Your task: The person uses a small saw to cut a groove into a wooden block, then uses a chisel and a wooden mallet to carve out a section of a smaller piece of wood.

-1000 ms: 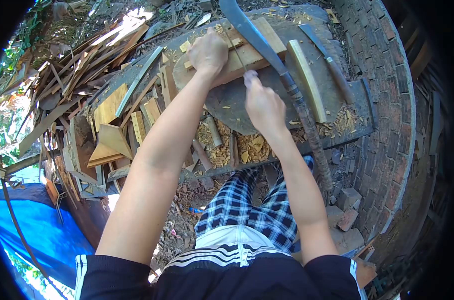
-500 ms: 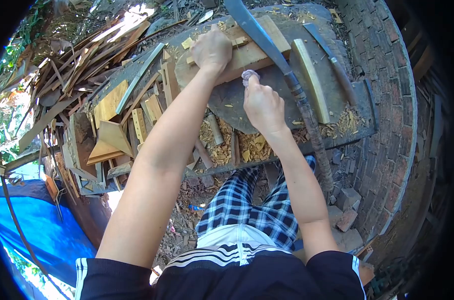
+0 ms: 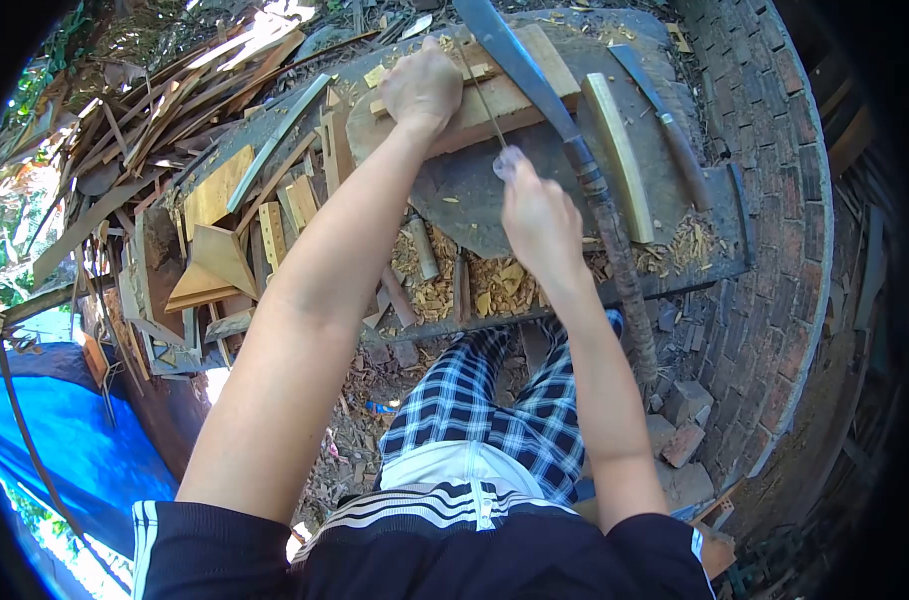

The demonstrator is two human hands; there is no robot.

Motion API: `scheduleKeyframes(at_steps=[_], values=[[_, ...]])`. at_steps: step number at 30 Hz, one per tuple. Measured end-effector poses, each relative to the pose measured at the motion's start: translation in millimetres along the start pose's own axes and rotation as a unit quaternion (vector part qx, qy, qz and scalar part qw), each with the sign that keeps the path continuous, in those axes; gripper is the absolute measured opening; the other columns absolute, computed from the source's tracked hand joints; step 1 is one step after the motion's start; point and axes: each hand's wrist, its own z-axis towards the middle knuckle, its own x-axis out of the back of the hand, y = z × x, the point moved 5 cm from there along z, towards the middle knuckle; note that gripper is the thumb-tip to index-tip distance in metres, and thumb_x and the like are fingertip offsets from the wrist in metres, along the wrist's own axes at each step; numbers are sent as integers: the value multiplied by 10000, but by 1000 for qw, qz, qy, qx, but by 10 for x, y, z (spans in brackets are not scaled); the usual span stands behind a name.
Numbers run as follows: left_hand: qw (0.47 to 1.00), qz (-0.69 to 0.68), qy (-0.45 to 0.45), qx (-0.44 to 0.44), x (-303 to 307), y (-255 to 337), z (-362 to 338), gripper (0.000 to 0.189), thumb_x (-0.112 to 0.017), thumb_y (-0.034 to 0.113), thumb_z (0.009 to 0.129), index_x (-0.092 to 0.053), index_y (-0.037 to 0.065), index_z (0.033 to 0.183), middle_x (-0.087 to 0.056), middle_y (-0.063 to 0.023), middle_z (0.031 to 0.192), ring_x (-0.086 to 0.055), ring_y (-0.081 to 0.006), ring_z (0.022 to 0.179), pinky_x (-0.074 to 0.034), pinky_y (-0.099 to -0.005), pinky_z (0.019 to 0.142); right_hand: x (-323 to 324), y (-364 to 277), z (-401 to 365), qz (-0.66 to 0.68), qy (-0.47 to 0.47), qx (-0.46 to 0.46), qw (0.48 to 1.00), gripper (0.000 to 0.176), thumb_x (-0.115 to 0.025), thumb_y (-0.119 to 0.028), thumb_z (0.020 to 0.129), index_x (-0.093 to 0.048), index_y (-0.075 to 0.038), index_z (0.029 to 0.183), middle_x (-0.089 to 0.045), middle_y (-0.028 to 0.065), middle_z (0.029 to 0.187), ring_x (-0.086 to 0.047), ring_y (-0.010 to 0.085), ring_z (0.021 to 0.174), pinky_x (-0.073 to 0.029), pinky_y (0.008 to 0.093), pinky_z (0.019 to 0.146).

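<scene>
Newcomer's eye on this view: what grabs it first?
Probably the big curved blade, slanting from top centre down past the right hand. Then the blue tarp at lower left, and the heap of wood strips at upper left, beyond the bench's cluttered end.

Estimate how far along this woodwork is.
Done: wood chips lying about suggest some carving.
In hand: the right hand holds a thin tool across the small wood strip, which the left hand steadies on the block.
Left: the strip looks unsevered, so probably more cutting; any cut's depth isn't visible.
</scene>
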Motion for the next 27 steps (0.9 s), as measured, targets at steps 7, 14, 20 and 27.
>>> scheduleKeyframes(at_steps=[7,14,20,27], values=[[1000,-9,5,4,22,10,-13,348,-374,240,935,-613,104,1149,-702,-215,919,-674,-408,903,-501,-486,818,-97,102,-147,-21,-43,-39,998,260,-467,-188,959,-565,-41,1149,-661,285,821,-656,452,804,-524,552,702],[1000,-6,10,4,-9,3,-7,327,-382,244,930,-618,96,1103,-702,-215,930,-675,-403,907,-495,-492,829,-126,-46,387,-4,20,4,1000,257,-442,-192,963,-576,-62,1139,-672,267,832,-664,442,826,-524,544,722],[999,-5,32,3,15,8,-31,290,-402,207,905,-632,87,1034,-707,-194,896,-684,-371,883,-496,-466,815,-62,26,5,-32,-14,-18,999,251,-448,-201,958,-577,-42,1102,-673,256,774,-674,441,795,-531,544,692],[1000,-1,17,7,58,39,-58,258,-413,166,884,-641,76,965,-713,-169,882,-692,-330,881,-488,-442,807,-142,-71,309,-60,18,9,998,242,-440,-178,959,-568,-43,1113,-671,259,768,-677,439,779,-534,540,683]])
